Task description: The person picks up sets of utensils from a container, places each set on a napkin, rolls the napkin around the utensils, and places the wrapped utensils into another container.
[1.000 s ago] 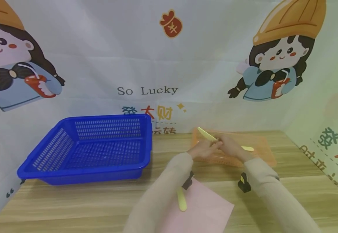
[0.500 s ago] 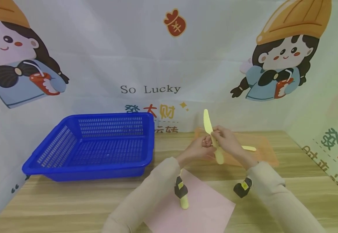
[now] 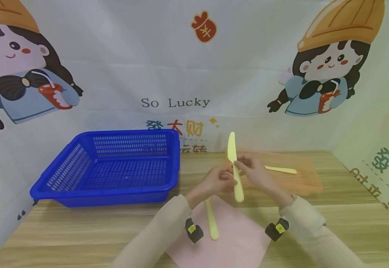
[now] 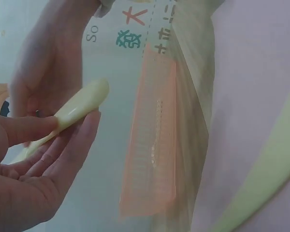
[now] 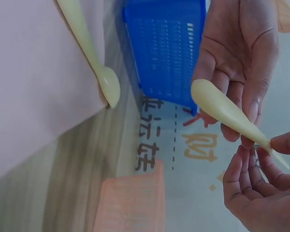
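A pale yellow knife [image 3: 238,190] is held between both hands above the far corner of a pink square sheet [image 3: 238,234], blade pointing up and away. My left hand [image 3: 214,180] pinches its handle between thumb and fingers, as the left wrist view also shows. Higher up, where handle meets blade, my right hand [image 3: 254,172] pinches it with thumb and fingertips. On the pink sheet lies a yellow spoon [image 3: 212,223]; its bowl [image 5: 110,87] shows at the sheet's edge in the right wrist view.
Behind the right hand is a see-through orange basket [image 3: 306,180], with another yellow utensil [image 3: 285,170] in it, its far end hidden by the hand. A large blue basket [image 3: 107,195] stands on the left of the wooden table [image 3: 345,219]. A printed cloth hangs behind.
Both hands have brought the knife from over the orange basket toward me and slightly left. It has turned from slanting to nearly upright in view. The left hand now pinches its handle.
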Tool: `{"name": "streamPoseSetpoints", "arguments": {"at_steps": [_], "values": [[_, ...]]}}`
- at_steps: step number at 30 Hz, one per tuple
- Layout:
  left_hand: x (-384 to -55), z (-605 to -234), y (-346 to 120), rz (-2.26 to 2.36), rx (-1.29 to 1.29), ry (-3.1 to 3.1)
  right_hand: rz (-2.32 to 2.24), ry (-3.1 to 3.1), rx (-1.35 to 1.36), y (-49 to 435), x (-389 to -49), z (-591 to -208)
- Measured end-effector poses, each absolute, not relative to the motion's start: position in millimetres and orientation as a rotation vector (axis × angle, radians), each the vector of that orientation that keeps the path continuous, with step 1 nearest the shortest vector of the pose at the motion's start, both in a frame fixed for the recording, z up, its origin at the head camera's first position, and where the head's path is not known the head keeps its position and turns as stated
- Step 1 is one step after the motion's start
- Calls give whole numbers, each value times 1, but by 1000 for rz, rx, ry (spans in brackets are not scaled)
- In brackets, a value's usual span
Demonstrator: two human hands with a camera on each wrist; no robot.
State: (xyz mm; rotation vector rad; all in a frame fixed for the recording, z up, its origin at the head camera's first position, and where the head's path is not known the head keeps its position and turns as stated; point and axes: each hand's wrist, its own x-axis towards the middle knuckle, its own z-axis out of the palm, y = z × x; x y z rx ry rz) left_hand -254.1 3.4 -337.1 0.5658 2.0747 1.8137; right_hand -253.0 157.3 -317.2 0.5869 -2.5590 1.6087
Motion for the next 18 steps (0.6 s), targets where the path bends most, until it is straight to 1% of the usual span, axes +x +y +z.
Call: {"name": "streamPoseSetpoints", "arguments": {"at_steps": [10,18], "values": [[-238,-344,-21,1869,499,2050,1615,-2625,757,143,-226,-342],[-235,-357,-29,1713,568,2172,1799,-2614,718,132,-219,-359]]}}
